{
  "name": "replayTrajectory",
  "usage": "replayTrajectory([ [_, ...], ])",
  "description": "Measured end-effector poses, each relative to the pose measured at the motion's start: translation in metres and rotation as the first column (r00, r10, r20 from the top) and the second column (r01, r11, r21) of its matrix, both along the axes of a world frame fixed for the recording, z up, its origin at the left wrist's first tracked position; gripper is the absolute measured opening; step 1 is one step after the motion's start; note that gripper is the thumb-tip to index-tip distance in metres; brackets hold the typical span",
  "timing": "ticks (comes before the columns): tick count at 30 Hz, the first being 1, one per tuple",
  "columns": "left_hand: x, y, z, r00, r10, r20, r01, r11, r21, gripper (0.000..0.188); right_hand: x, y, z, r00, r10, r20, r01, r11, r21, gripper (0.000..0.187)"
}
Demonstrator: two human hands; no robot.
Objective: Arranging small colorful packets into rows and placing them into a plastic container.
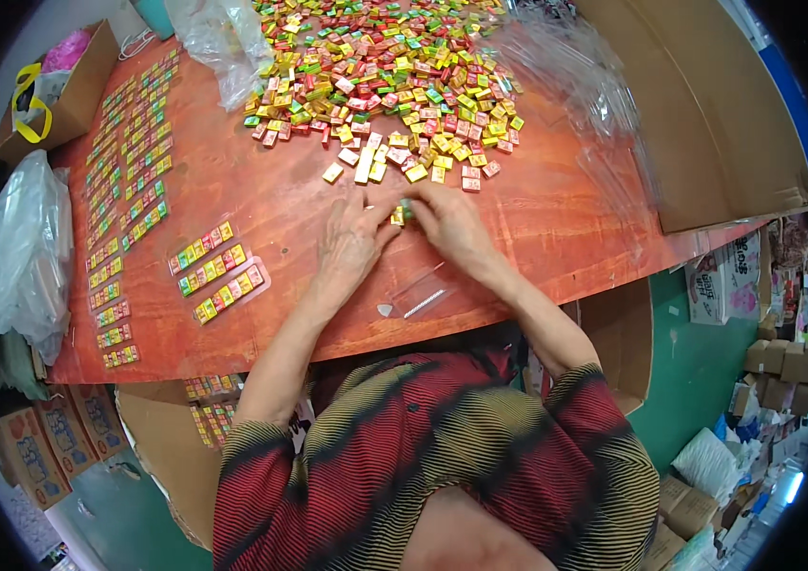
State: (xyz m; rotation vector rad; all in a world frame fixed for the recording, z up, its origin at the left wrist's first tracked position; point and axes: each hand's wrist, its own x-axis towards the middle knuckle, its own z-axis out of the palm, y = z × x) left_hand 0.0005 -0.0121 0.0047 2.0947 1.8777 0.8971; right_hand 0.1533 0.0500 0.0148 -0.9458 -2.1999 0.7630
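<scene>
In front of you stretches the red wooden table (pixel 565 224), and at its right side stands a large brown cardboard box (pixel 708 114). Across the far part of the table spreads the pile of small boxes (pixel 389 81), in yellow, red, pink and green. To the right of this pile lie clear plastic wrappers (pixel 589 86), and at the left edge of the table hangs a whitish plastic bag (pixel 21 243). On the left part of the table, long rows of packs (pixel 128 162) stand side by side.

Your left hand (pixel 351 233) and your right hand (pixel 447 224) meet just on the near side of the pile, with bent fingers. Nearer to your left forearm lie three separate packs (pixel 216 271), each one a short line of small boxes. Between your forearms, a flat clear piece of plastic (pixel 428 297) rests on the table, near its front edge.

One small yellow box (pixel 397 217) is between the fingertips of your two hands; the fingers are close around it, but blurred, so I cannot tell which hand has hold of it. Smallest is a whitish scrap (pixel 385 309), just left of the clear piece.
</scene>
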Motion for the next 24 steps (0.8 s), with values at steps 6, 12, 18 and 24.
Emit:
replayTrajectory([
  [6, -0.005, -0.005, 0.004, 1.000, 0.016, -0.021, -0.017, 0.999, -0.044, 0.034, 0.006, -0.007, -0.011, 0.974, -0.010, 0.227, -0.052, 0.962, 0.268, 0.021],
  [12, -0.007, -0.013, -0.001, 0.997, 0.014, -0.075, -0.015, 1.000, -0.010, 0.031, 0.028, -0.017, 0.023, 0.943, -0.030, 0.332, 0.024, 0.999, 0.022, 0.039],
  [18, 0.002, -0.009, 0.001, 0.999, -0.005, -0.051, 0.004, 1.000, -0.029, 0.030, 0.030, -0.004, 0.001, 0.940, 0.087, 0.330, -0.109, 0.993, 0.049, 0.045],
  [24, 0.002, -0.010, 0.002, 0.997, 0.015, -0.070, -0.019, 0.999, -0.049, 0.029, 0.031, -0.001, 0.005, 0.942, 0.168, 0.290, -0.193, 0.979, 0.059, 0.039],
])
